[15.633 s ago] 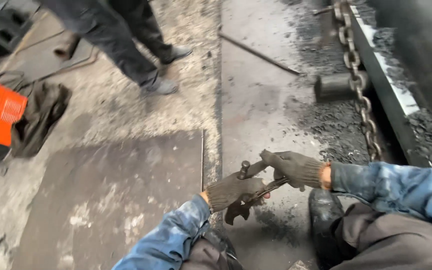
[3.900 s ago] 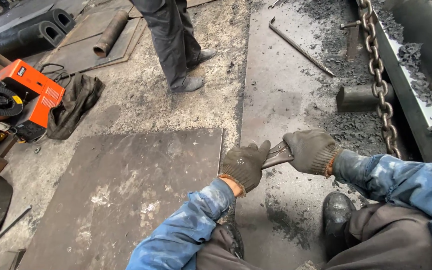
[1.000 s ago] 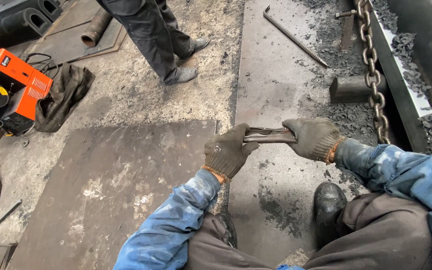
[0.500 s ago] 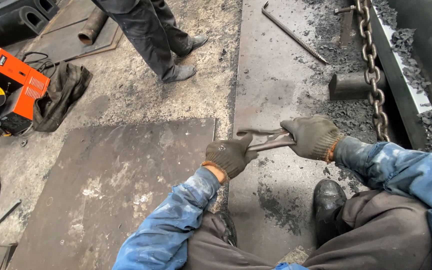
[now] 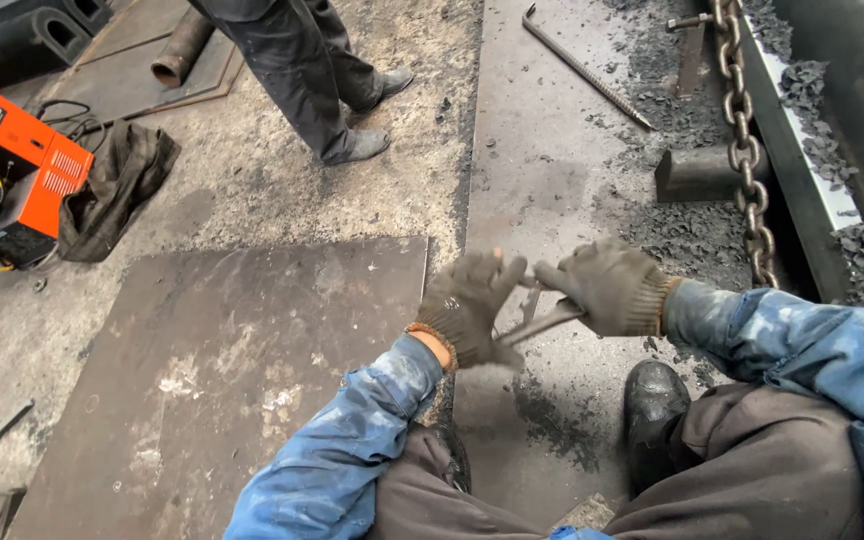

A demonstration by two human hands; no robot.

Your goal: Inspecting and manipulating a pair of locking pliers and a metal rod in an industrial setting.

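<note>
Left hand: the gloved left hand point(image 5: 470, 305) sits just left of the right one, fingers spread and partly lifted, its palm against the head end of the pliers point(image 5: 537, 318); whether it truly grips them I cannot tell
Right hand: the gloved right hand point(image 5: 607, 287) is wrapped tight around the handles of the pliers, knuckles up
Pliers: a dark metal tool held between both hands, above the steel plate point(image 5: 542, 180), slanting from the right palm down and left toward the left palm; its head is hidden by the left glove
Gloves: both dark knit, grimy, with an orange cuff edge at the left wrist
Sleeves: blue, stained work jacket on both arms, coming in from the bottom and the right edge
Boot: a black boot point(image 5: 652, 405) rests on the steel plate just below the hands, next to dark trousers
Floor sheet: a second, rust-brown sheet point(image 5: 212, 370) lies left of the hands, well under the left arm
Chain: a heavy chain point(image 5: 747, 150) runs along the plate's right side, beside a steel rail and a bed of dark gravel
Block: a dark metal block point(image 5: 702, 172) lies on the plate touching the chain, well above the hands
Bar: a long bent bar point(image 5: 582, 65) lies at the top of the plate
Other person: legs and shoes point(image 5: 327, 75) stand on the concrete at the top, well apart from the hands
Welder: an orange machine point(image 5: 22, 170) at the left edge, with a dark cloth point(image 5: 117, 190) just beside it
</note>
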